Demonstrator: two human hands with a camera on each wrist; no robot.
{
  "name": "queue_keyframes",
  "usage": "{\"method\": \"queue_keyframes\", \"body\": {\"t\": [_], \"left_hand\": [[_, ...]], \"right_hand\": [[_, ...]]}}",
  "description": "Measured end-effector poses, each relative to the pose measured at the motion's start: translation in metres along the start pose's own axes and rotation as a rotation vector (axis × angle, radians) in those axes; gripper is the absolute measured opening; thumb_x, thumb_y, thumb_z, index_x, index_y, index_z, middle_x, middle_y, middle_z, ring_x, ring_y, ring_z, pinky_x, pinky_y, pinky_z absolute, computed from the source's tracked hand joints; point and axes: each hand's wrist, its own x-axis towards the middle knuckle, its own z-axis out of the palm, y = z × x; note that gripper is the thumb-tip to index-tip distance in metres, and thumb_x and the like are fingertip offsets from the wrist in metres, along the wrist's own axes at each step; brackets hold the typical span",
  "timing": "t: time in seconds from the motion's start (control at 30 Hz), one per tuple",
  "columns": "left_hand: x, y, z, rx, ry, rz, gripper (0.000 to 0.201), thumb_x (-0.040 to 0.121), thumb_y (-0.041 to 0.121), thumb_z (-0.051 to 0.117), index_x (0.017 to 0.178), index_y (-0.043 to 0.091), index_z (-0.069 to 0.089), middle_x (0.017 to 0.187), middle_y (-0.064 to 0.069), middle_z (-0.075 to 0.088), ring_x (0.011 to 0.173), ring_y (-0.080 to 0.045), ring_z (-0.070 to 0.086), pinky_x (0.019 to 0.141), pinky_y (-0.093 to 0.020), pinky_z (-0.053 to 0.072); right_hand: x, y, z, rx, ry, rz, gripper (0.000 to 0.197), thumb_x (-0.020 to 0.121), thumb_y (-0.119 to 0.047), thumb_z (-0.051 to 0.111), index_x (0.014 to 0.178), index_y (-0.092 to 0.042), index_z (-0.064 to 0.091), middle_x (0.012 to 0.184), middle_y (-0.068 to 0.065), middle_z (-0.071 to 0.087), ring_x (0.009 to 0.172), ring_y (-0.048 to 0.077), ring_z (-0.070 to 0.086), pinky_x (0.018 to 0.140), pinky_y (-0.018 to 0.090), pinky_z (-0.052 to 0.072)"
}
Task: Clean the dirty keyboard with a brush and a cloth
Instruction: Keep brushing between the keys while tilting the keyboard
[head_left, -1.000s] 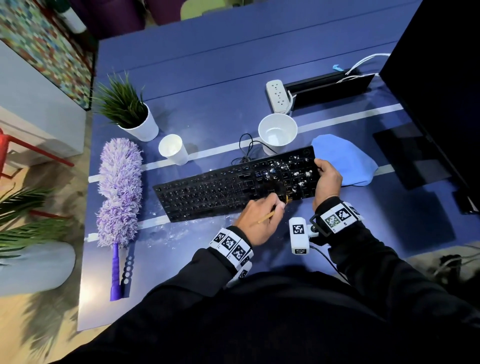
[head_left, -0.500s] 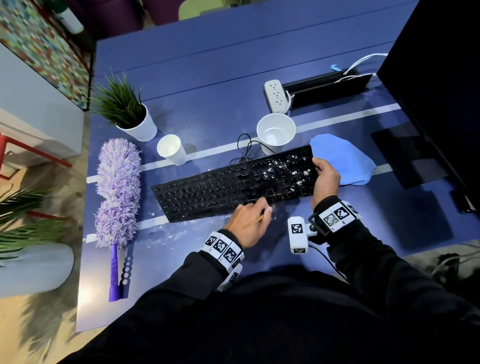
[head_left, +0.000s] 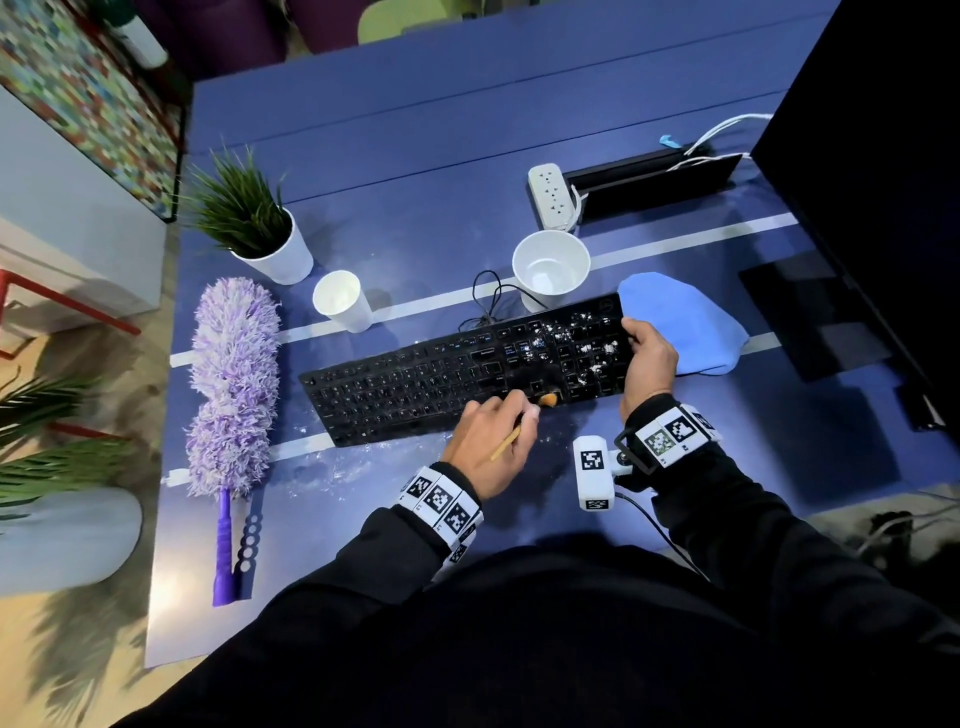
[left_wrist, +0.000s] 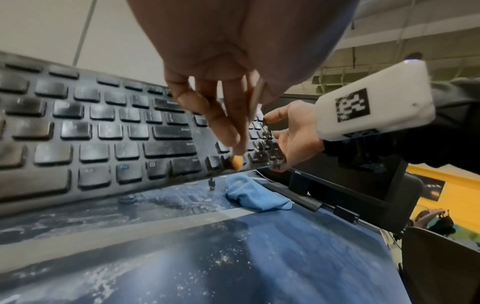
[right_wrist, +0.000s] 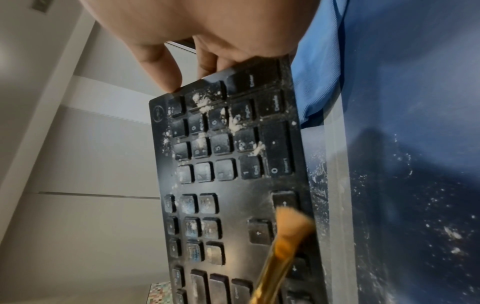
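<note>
The black keyboard (head_left: 426, 384) lies across the blue table, with white powder over its number-pad end (right_wrist: 221, 123). My right hand (head_left: 649, 364) grips that right end, thumb on top and fingers behind, and holds it raised off the table. My left hand (head_left: 493, 441) pinches a thin brush (head_left: 506, 444) whose orange bristles (right_wrist: 288, 232) touch the near edge by the arrow keys. In the left wrist view the bristles (left_wrist: 236, 162) sit on the keyboard (left_wrist: 103, 131) rim. The blue cloth (head_left: 685, 322) lies bunched just right of the keyboard.
A purple duster (head_left: 231, 384) lies left of the keyboard. Behind it stand a small paper cup (head_left: 340, 301), a larger white cup (head_left: 550, 267) and a potted plant (head_left: 249, 218). A power strip (head_left: 550, 195) and a dark monitor (head_left: 883, 156) fill the back right. Powder (head_left: 332, 467) dusts the near table.
My left hand has drawn the brush a little left and toward the keyboard's near edge. My right hand keeps its hold on the right end.
</note>
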Motion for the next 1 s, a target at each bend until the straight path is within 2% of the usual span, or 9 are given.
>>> {"method": "queue_keyframes", "body": {"t": [0.2,0.3,0.4,0.53,0.63,0.73,0.87,0.93,1.0], "left_hand": [[-0.001,0.005,-0.007,-0.042,0.001,0.018,0.028,0.102,0.036,0.027,0.093,0.019,0.048,0.08,0.001,0.064,0.074,-0.018,0.056,0.076,-0.034,0.037],[0.004,0.0,-0.003,-0.034,-0.035,0.004,0.021,0.102,0.035,0.03,0.09,0.022,0.042,0.08,0.002,0.066,0.073,-0.02,0.058,0.074,-0.036,0.039],[0.008,0.008,-0.002,0.089,-0.002,0.023,0.024,0.1,0.032,0.03,0.091,0.017,0.046,0.071,-0.001,0.061,0.068,-0.025,0.055,0.073,-0.037,0.037],[0.013,0.023,-0.002,0.079,-0.013,0.057,0.033,0.099,0.036,0.023,0.094,0.015,0.048,0.074,-0.001,0.062,0.069,-0.025,0.055,0.073,-0.036,0.036],[0.008,0.014,-0.001,0.077,0.006,-0.035,0.031,0.098,0.033,0.026,0.092,0.012,0.047,0.069,-0.006,0.06,0.068,-0.032,0.055,0.068,-0.034,0.03],[0.0,0.0,-0.005,-0.008,0.058,-0.093,0.024,0.099,0.033,0.029,0.087,0.017,0.041,0.069,-0.006,0.062,0.064,-0.032,0.057,0.065,-0.035,0.036],[-0.004,-0.003,-0.006,-0.093,0.066,-0.044,0.019,0.102,0.036,0.031,0.086,0.027,0.037,0.078,-0.001,0.068,0.069,-0.021,0.061,0.071,-0.041,0.048],[-0.003,-0.009,-0.004,-0.084,0.107,-0.082,0.02,0.1,0.038,0.031,0.087,0.025,0.039,0.076,-0.003,0.068,0.067,-0.024,0.062,0.069,-0.042,0.05],[-0.003,-0.018,-0.002,-0.084,0.164,-0.138,0.023,0.099,0.041,0.029,0.087,0.024,0.04,0.073,-0.003,0.067,0.064,-0.027,0.062,0.066,-0.043,0.051]], "right_hand": [[0.0,0.0,0.002,0.017,0.01,0.003,0.022,0.085,-0.006,0.057,0.069,-0.014,0.068,0.063,-0.006,0.064,0.057,0.003,0.06,0.061,0.018,0.049],[0.001,0.002,0.001,0.014,0.011,0.003,0.021,0.085,-0.006,0.057,0.069,-0.015,0.069,0.065,-0.006,0.066,0.061,0.006,0.06,0.067,0.021,0.049],[0.0,0.002,0.0,0.017,0.019,0.014,0.022,0.084,-0.005,0.056,0.069,-0.014,0.069,0.059,-0.011,0.066,0.061,0.006,0.059,0.069,0.023,0.049],[0.002,0.004,0.0,0.021,-0.001,0.028,0.015,0.075,-0.014,0.062,0.064,-0.016,0.072,0.066,-0.002,0.066,0.074,0.019,0.059,0.074,0.033,0.048],[0.002,0.004,-0.001,0.018,-0.002,0.027,0.013,0.072,-0.015,0.062,0.065,-0.016,0.073,0.071,0.001,0.067,0.077,0.021,0.059,0.078,0.035,0.049],[0.002,0.003,-0.001,0.015,0.006,0.014,0.018,0.081,-0.007,0.059,0.07,-0.015,0.071,0.07,-0.003,0.067,0.072,0.014,0.06,0.079,0.03,0.049],[0.001,0.002,0.0,0.023,0.011,0.002,0.019,0.085,-0.004,0.056,0.075,-0.014,0.069,0.075,-0.003,0.065,0.064,0.002,0.061,0.073,0.019,0.049],[0.0,0.002,0.001,0.026,0.017,-0.012,0.02,0.086,-0.003,0.055,0.076,-0.014,0.067,0.076,-0.003,0.064,0.058,-0.005,0.06,0.067,0.013,0.048],[0.0,0.003,0.0,0.027,0.026,-0.014,0.02,0.086,-0.004,0.054,0.075,-0.014,0.067,0.076,-0.003,0.064,0.059,-0.003,0.059,0.067,0.014,0.048]]}}
